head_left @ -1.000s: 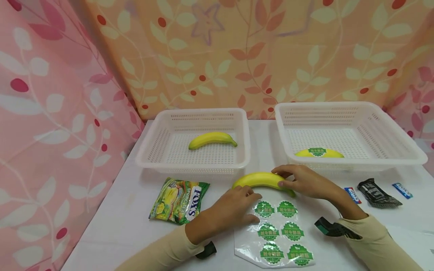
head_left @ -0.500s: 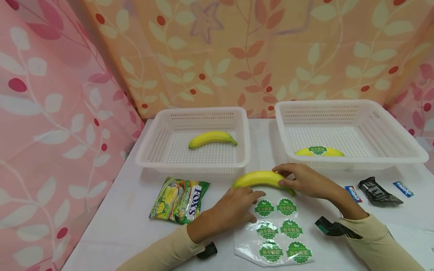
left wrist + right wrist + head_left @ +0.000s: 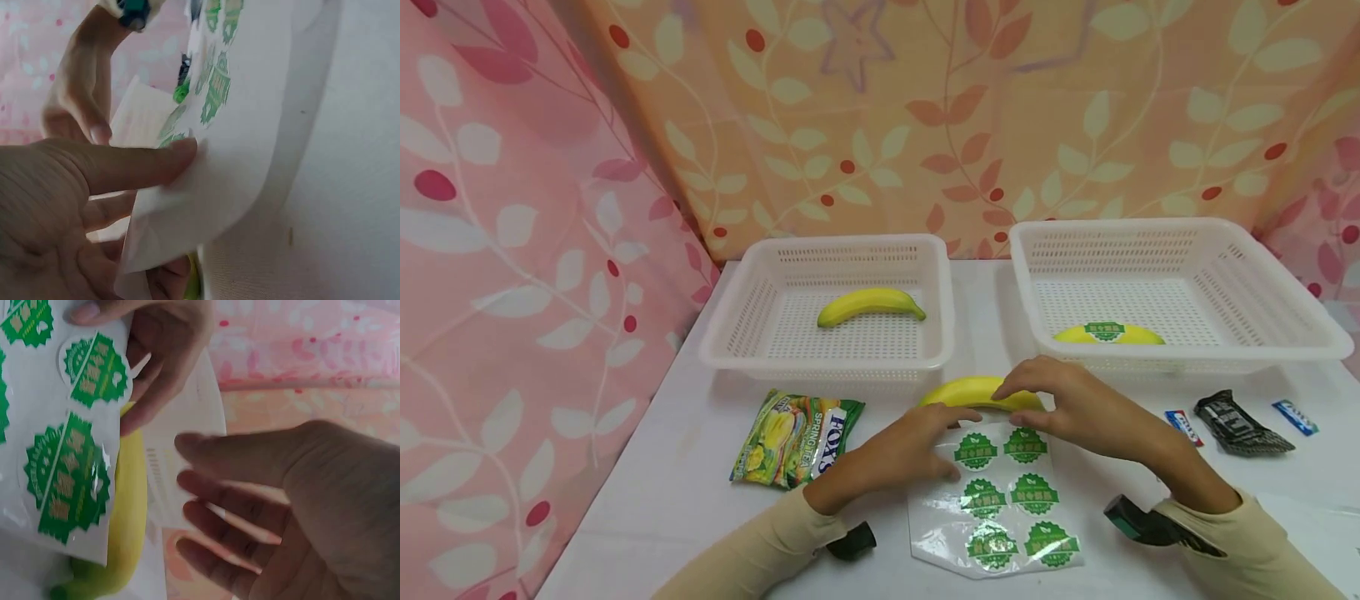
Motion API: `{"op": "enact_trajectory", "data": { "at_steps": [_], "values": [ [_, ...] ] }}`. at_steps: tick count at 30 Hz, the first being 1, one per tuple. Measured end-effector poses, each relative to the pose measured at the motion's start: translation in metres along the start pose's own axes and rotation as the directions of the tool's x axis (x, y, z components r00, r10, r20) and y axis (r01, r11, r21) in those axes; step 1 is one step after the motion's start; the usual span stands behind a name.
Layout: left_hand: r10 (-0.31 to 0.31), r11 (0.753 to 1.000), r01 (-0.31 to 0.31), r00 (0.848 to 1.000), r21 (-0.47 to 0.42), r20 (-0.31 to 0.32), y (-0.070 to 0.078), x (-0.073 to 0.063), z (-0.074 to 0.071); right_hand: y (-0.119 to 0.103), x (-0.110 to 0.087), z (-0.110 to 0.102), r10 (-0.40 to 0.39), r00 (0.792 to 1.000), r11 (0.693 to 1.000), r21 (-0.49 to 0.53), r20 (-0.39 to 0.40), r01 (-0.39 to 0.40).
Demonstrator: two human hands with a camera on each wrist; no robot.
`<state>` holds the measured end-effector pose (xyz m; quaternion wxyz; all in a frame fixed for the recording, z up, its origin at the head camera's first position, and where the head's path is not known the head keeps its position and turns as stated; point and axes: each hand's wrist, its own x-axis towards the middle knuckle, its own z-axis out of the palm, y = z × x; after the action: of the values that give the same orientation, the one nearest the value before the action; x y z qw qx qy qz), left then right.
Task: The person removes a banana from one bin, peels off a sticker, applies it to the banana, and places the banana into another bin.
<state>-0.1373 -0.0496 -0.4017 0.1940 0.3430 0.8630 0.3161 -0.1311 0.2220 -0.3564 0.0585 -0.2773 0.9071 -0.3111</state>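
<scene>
In the head view, found the sticker sheet (image 3: 951, 521) in the lower middle of the frame, long axis running up and down, cut-off corner toward the lower left. Counted six green stickers (image 3: 1035, 493) on it, in two columns. Saw the front banana (image 3: 964, 392) just beyond, on the white desk (image 3: 640, 500), long axis across the frame, back arched toward the top. Saw the left hand (image 3: 906, 450) at the sheet's upper left, the right hand (image 3: 1078, 408) over the banana's right end. Only here, found a second banana (image 3: 871, 307) in the left basket (image 3: 827, 364) and a stickered banana (image 3: 1108, 333) in the right basket (image 3: 1187, 354).

In the left wrist view, saw a grip mostly hidden from the head view: left thumb on the sheet's face, other fingers behind, pinching it closed, paper bent and slanting from top middle to lower left. Of the front banana, saw only a yellow-green sliver at the bottom edge.

In the right wrist view, found the front banana left of centre, long axis nearly up and down, green end, covered in the head view, pointing lower left. Saw the sheet partly covering it. Saw the right fingers spread apart, gripping nothing, clear of both.
</scene>
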Motion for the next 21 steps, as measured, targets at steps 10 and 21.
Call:
{"op": "enact_trajectory", "data": {
  "at_steps": [10,21],
  "values": [
    [-0.067,0.900,0.084,0.996,-0.428,0.054,-0.009,0.007,-0.009,-0.010,0.003,0.016,-0.070,0.986,0.997,0.025,0.153,0.067],
    [-0.126,0.732,0.178,0.984,-0.657,0.127,-0.005,0.003,-0.016,-0.011,0.005,0.020,0.017,0.979,0.998,0.061,0.202,-0.030]
  ]
}}
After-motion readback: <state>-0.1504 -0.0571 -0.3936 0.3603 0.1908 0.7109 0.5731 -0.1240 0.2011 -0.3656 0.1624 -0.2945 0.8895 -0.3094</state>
